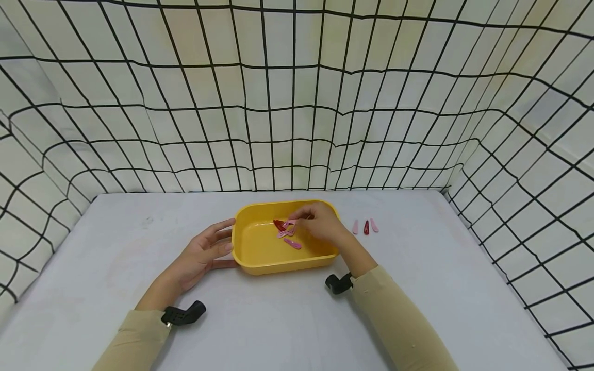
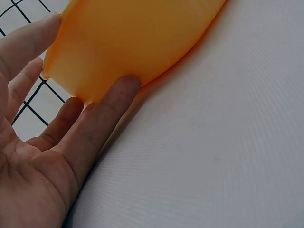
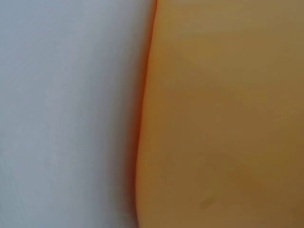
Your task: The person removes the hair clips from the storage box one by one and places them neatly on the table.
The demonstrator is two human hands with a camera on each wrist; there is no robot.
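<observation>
A yellow tray (image 1: 260, 265) sits on the white table, with pink and red hair clips inside. My left hand (image 1: 199, 257) is at the tray's left end, its extended fingers touching the outer wall; the left wrist view shows these fingers (image 2: 102, 114) against the tray. My right hand (image 1: 320, 224) reaches over the right side into the tray, its fingertips pinching a pink hair clip (image 1: 290, 222) at the small pile. Beside the pile lie a red clip (image 1: 279, 225) and another pink clip (image 1: 292, 243). In the right wrist view only the tray wall (image 3: 218, 114) and table appear.
Right of the tray, a pink clip (image 1: 355, 227), a red clip (image 1: 366, 227) and another pink clip (image 1: 374, 225) lie in a row on the table (image 1: 278, 319). Black netting (image 1: 292, 109) over white sheeting stands behind and at both sides.
</observation>
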